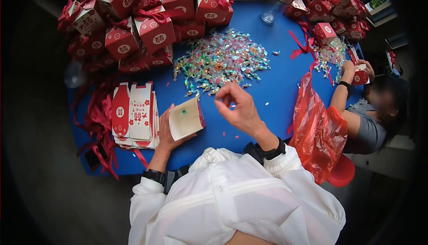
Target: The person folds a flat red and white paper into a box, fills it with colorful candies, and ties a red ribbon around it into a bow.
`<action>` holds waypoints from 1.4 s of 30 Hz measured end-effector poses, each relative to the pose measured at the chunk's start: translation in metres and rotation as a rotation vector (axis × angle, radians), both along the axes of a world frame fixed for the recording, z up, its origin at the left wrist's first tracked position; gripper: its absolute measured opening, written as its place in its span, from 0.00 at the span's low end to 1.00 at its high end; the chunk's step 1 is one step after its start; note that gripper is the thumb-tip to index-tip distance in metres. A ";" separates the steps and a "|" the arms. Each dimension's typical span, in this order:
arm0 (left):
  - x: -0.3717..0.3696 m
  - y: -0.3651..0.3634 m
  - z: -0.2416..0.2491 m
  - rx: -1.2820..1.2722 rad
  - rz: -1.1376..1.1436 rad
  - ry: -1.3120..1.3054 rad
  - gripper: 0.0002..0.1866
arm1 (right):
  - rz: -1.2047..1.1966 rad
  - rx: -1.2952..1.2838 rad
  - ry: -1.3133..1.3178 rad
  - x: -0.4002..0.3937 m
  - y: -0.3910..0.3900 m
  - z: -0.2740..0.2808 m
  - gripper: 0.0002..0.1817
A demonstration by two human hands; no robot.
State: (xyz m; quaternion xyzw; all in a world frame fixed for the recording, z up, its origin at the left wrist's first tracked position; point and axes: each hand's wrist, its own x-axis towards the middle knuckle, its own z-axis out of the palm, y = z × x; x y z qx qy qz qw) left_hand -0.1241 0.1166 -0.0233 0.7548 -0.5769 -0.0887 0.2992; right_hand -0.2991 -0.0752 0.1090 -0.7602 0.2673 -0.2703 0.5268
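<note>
An open box (186,121), cream inside with a red edge, is held by my left hand (166,131), whose fingers wrap round its side and underneath. One small green candy (184,111) shows inside it. Right of the box, my right hand (238,110) hovers over the blue table, thumb and index finger curled together in a ring; whether anything is between the tips cannot be made out. Beyond both hands lies a large heap of shiny wrapped candies (227,60). A stack of flat red and white printed boxes (136,113) lies just left of my left hand.
Filled red boxes (156,28) are piled at the back left of the blue table (263,131). Red ribbons (99,113) lie at the left edge. A glass jar (277,5) stands at the back. A red plastic bag (314,129) hangs near a co-worker (368,115) at right.
</note>
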 end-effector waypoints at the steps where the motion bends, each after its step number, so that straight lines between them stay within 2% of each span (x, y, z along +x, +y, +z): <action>1: 0.001 0.000 -0.006 0.003 0.004 0.093 0.63 | 0.112 -0.033 -0.063 0.006 0.007 0.007 0.09; 3: 0.001 0.000 -0.010 0.003 0.006 0.183 0.65 | 0.173 -0.053 -0.114 0.018 0.021 0.007 0.10; 4: 0.000 0.000 -0.008 -0.027 0.025 0.211 0.62 | 0.239 -0.070 -0.164 0.021 0.025 0.007 0.10; 6: 0.000 -0.001 -0.006 -0.057 0.050 0.239 0.60 | 0.220 -0.080 -0.183 0.015 0.013 -0.009 0.12; 8: 0.000 0.000 -0.005 -0.064 0.029 0.135 0.60 | -0.082 -0.065 0.138 0.000 -0.007 -0.028 0.12; 10: 0.000 0.000 -0.007 -0.076 0.033 0.147 0.61 | -0.194 -0.229 0.281 -0.014 -0.028 -0.058 0.11; 11: 0.000 0.000 -0.008 -0.089 0.031 0.153 0.61 | -0.194 -0.229 0.282 -0.020 -0.032 -0.072 0.11; 13: 0.001 0.002 -0.014 -0.069 0.034 0.213 0.61 | -0.238 -0.471 0.393 -0.031 -0.034 -0.095 0.10; 14: 0.001 0.003 -0.016 -0.048 0.039 0.272 0.61 | -0.242 -0.469 0.394 -0.035 -0.036 -0.103 0.10; 17: 0.000 0.002 -0.014 -0.052 0.042 0.234 0.61 | -0.222 -0.463 0.351 -0.039 -0.037 -0.108 0.09; 19: 0.001 0.002 -0.017 -0.047 0.036 0.205 0.60 | -0.243 -0.068 0.355 -0.037 -0.036 -0.088 0.09; 20: 0.002 0.003 -0.019 -0.042 0.032 0.177 0.60 | -0.243 -0.068 0.355 -0.033 -0.033 -0.074 0.09; 22: 0.001 0.003 -0.017 -0.043 0.044 0.239 0.60 | -0.182 0.035 0.085 -0.016 -0.017 -0.031 0.11; 24: 0.000 0.002 -0.015 -0.046 0.052 0.300 0.60 | -0.017 -0.017 -0.016 0.000 0.002 0.005 0.12; 25: 0.001 0.002 -0.015 -0.032 0.036 0.281 0.59 | -0.019 -0.020 -0.017 0.008 0.010 0.004 0.12; 27: 0.001 0.002 -0.017 -0.021 0.023 0.259 0.59 | 0.189 -0.117 -0.117 0.020 0.022 0.003 0.11; 28: 0.001 0.003 -0.021 -0.015 0.038 0.317 0.59 | 0.190 -0.118 -0.118 0.019 0.021 0.001 0.11; 31: 0.001 0.006 -0.023 -0.019 0.068 0.344 0.59 | -0.051 -0.026 0.060 0.012 0.002 -0.018 0.09; 33: 0.000 0.006 -0.018 -0.029 0.075 0.317 0.59 | -0.189 -0.063 0.174 0.001 -0.024 -0.062 0.10; 34: 0.000 0.004 -0.013 -0.044 0.059 0.241 0.60 | -0.186 -0.065 0.175 -0.007 -0.029 -0.080 0.10; 36: 0.001 0.001 -0.011 -0.057 0.041 0.165 0.60 | -0.214 -0.308 0.445 -0.016 -0.034 -0.099 0.12; 38: 0.000 0.001 -0.014 -0.127 0.026 0.141 0.61 | -0.216 -0.296 0.423 -0.020 -0.032 -0.107 0.14; 40: 0.000 0.001 -0.009 -0.100 0.026 0.136 0.61 | -0.202 -0.373 0.419 -0.021 -0.032 -0.108 0.13; 42: 0.001 -0.001 -0.007 -0.077 0.029 0.126 0.62 | -0.203 -0.328 0.438 -0.023 -0.030 -0.105 0.12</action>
